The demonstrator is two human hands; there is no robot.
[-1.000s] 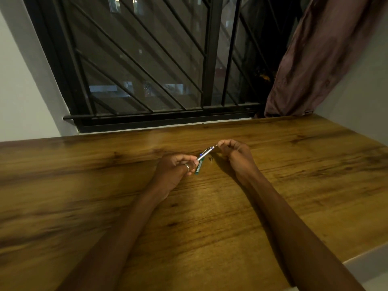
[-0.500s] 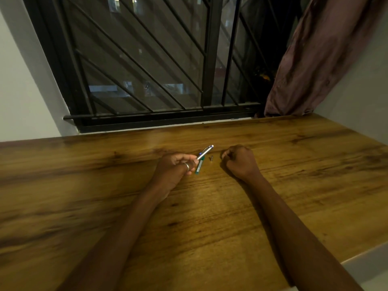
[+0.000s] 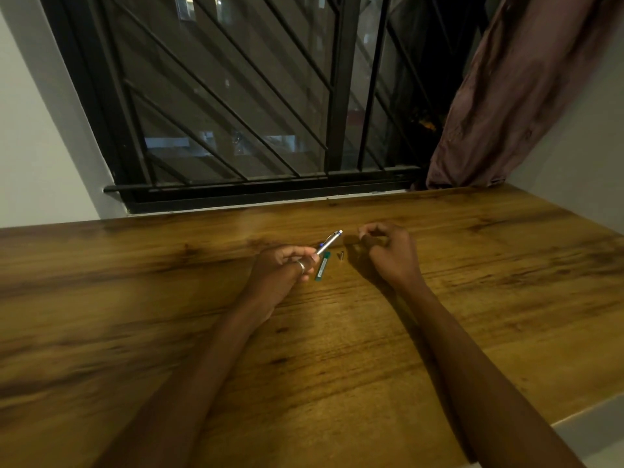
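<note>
While in left hand (image 3: pixel 280 275), pen (image 3: pixel 329 242) near green case (image 3: pixel 322 266).

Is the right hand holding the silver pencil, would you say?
No, the left hand grips the pencil; the right hand is apart from it.

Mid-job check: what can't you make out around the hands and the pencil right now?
Head view, pencil: its lower end is hidden inside the left hand.
Head view, right hand: the fingertips curl together; too small and dim to tell whether they pinch anything.
Head view, green case: its print is too small to read.
Head view, small metal piece beside it: too small to identify.
</note>
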